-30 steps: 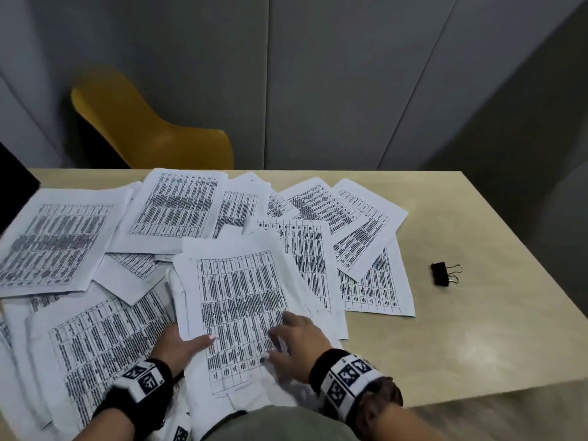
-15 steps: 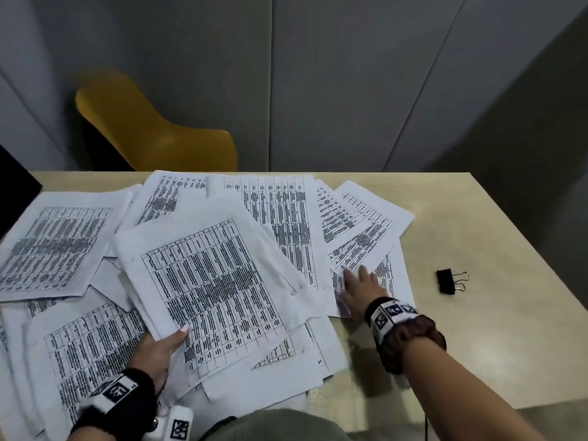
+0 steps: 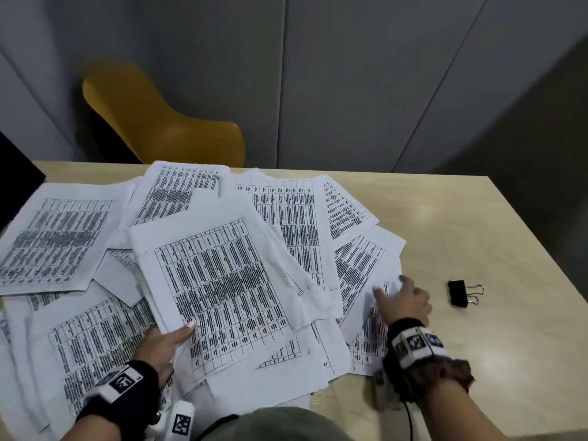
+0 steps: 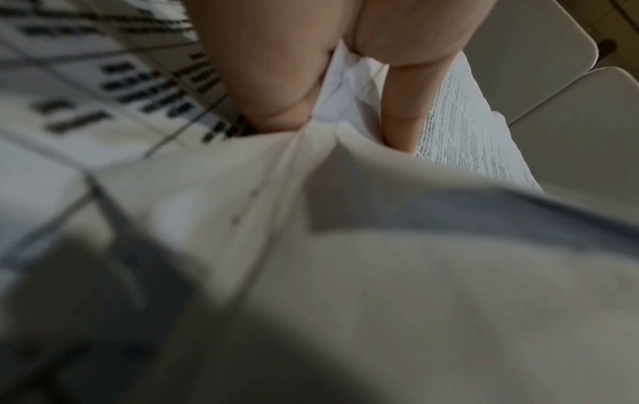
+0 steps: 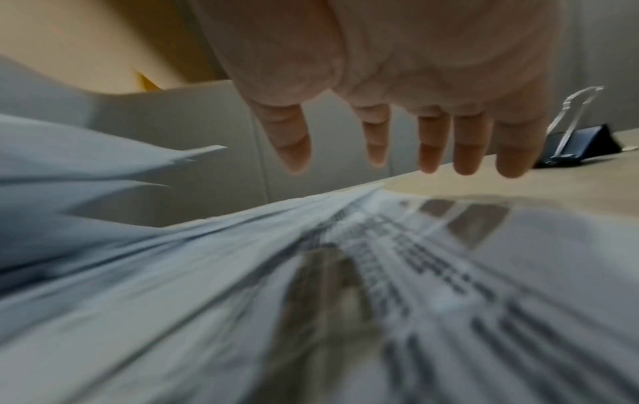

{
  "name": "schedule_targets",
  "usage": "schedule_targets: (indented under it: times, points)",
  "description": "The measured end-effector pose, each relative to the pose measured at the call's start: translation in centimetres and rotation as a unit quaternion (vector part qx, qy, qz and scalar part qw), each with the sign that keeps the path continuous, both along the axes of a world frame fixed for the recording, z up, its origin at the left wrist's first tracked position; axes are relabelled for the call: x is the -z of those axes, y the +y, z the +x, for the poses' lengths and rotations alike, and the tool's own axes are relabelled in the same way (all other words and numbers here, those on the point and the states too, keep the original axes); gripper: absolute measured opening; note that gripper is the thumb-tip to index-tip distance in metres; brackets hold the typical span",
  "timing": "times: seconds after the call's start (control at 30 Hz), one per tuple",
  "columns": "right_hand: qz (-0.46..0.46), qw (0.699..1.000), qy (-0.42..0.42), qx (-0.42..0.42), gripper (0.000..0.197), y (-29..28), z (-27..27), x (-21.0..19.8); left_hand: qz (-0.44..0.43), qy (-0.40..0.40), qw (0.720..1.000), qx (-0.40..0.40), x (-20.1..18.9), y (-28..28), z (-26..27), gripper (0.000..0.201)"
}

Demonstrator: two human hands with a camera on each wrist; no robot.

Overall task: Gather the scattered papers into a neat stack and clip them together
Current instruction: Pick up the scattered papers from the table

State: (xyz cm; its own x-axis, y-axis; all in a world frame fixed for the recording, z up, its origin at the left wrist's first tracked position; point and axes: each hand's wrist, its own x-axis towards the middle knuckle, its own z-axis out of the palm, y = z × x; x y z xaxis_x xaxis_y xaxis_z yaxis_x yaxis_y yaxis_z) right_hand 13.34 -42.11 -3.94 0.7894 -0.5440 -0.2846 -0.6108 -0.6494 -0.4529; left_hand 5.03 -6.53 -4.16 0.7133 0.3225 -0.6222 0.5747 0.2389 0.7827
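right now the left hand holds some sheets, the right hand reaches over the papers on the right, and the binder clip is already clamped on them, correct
Not quite. The binder clip is not on the papers; it lies loose on the table, to the right of the right hand, as the head view shows. The left hand does hold sheets.

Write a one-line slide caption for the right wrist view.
Right hand, fingers spread, hovers over the printed papers, with the black binder clip waiting on the table beyond.

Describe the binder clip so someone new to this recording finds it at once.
Start at the pale wooden table and go to its bare right side, past the spread of printed papers. Just beyond the right hand lies the binder clip: small, black, with wire handles, the only non-paper item there.
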Motion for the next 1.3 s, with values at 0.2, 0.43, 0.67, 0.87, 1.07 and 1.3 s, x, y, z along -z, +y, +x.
schedule_targets:
  times: [0.2, 0.43, 0.67, 0.87, 1.07, 1.3]
  points:
    - [0.055, 0.998, 0.026, 0.03, 0.102, 0.9, 2.7, 0.0, -0.001, 0.001, 1.0, -0.011, 1.2, 0.5, 0.4, 0.029]
    - [0.196, 0.98, 0.011, 0.03, 0.054, 3.6, 1.3, 1.2, 0.045, 0.017, 0.999, 0.019, 2.3, 0.9, 0.7, 0.019]
    - [0.205, 0.972, -0.091, 0.067, 0.024, 2.0, -2.5, 1.3, 0.072, 0.015, 0.996, 0.048, 2.4, 0.8, 0.6, 0.008]
    - [0.071, 0.951, -0.26, 0.152, 0.022, -0.9, -5.0, -1.9, 0.1, 0.007, 0.993, 0.06, 3.0, 0.8, 0.5, 0.018]
    - [0.058, 0.868, -0.478, 0.122, 0.008, 1.0, -5.8, -6.8, 0.124, 0.007, 0.989, 0.075, 3.3, 0.8, 0.6, 0.023]
    - [0.323, 0.857, -0.393, 0.076, 0.024, 5.7, -5.4, -7.2, 0.115, 0.004, 0.99, 0.088, 2.8, 0.5, 0.7, 0.029]
